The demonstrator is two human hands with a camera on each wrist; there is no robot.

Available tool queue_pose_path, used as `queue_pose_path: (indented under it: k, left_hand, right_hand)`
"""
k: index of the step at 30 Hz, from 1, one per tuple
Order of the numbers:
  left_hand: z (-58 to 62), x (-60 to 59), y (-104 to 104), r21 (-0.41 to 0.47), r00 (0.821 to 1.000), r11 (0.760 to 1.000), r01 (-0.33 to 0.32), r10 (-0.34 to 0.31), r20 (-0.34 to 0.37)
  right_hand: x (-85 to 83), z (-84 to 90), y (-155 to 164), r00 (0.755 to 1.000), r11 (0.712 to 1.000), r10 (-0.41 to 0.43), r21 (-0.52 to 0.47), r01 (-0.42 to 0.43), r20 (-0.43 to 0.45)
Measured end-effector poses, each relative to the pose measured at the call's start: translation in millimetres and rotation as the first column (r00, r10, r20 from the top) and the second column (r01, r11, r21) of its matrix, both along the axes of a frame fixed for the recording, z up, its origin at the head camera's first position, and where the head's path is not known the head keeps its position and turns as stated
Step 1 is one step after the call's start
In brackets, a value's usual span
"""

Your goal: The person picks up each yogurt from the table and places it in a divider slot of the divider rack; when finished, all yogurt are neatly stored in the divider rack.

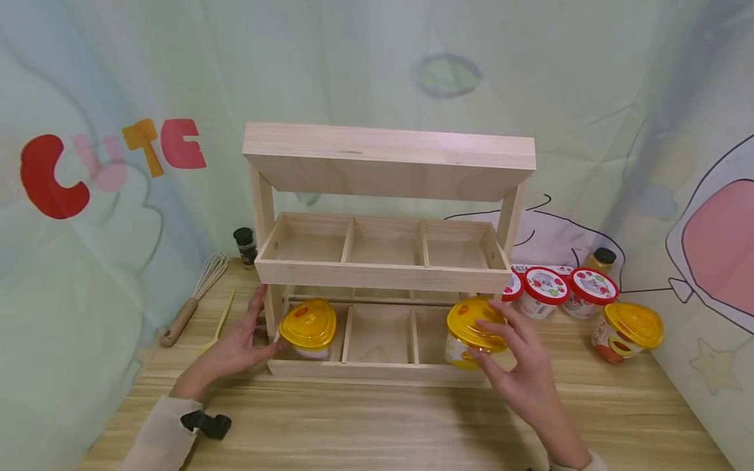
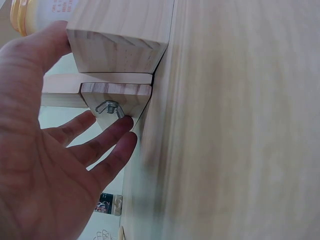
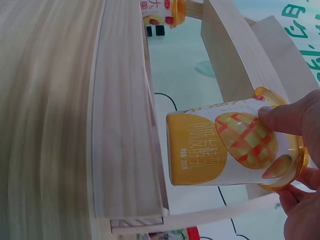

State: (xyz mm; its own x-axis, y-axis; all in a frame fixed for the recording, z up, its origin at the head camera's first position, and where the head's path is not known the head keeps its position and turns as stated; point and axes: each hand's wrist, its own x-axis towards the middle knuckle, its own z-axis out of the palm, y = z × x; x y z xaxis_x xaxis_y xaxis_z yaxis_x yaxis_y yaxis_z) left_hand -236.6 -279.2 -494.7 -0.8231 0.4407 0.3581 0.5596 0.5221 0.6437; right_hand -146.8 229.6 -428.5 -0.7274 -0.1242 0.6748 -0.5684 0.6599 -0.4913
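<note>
Over on the far left we see a wooden-handled whisk [image 1: 194, 297] and a small dark-capped spice jar [image 1: 245, 246] on the tabletop [image 1: 377, 418], well out of the action. Our left hand [image 1: 235, 343] comes in next, fingers straight and relaxed, its grip holding nothing; it rests against the left post of the wooden rack [image 1: 383, 271], and the left wrist view shows the fingertips [image 2: 122, 125] just beside a wing nut [image 2: 110, 107] on the post's foot.

Moving right, one yellow-lidded cup [image 1: 308, 329] already sits in the rack's lower left compartment. That one looks done, by our reckoning. The lower middle compartment [image 1: 379, 337] holds nothing, and the three upper compartments hold nothing either.

Now the live piece: our right hand [image 1: 518, 366] curls its fingers over the lid of the mango cup [image 1: 471, 333], gripping it from the top. The cup is at the lower right compartment, lid toward us; the right wrist view shows it tilted, its base pointing into the rack above the front rail. We cannot tell whether it touches the compartment floor yet, so we judge this placement under way, not finished.

Farther right, three red-lidded cups [image 1: 556, 291] stand in a row beside the rack, another yellow-lidded cup [image 1: 627, 332] lies tilted near them, and a dark-capped bottle [image 1: 599, 259] stands behind. By our count, four cups wait outside the rack.
</note>
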Motion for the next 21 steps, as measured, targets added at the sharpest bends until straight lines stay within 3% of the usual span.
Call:
queue_pose_path:
  k: [13,21]
  left_hand:
    - [-0.4,0.9,-2,-0.009,0.999,1.000,-0.024,0.024,0.022]
    - [-2.4,-0.8,-1,-0.018,0.999,0.999,-0.035,0.035,0.030]
  right_hand:
    - [-9.5,-10.2,-27,0.996,0.995,0.088,-0.046,-0.089,-0.024]
    - [-18.3,-16.0,-36,0.987,0.990,0.135,-0.036,-0.139,-0.085]
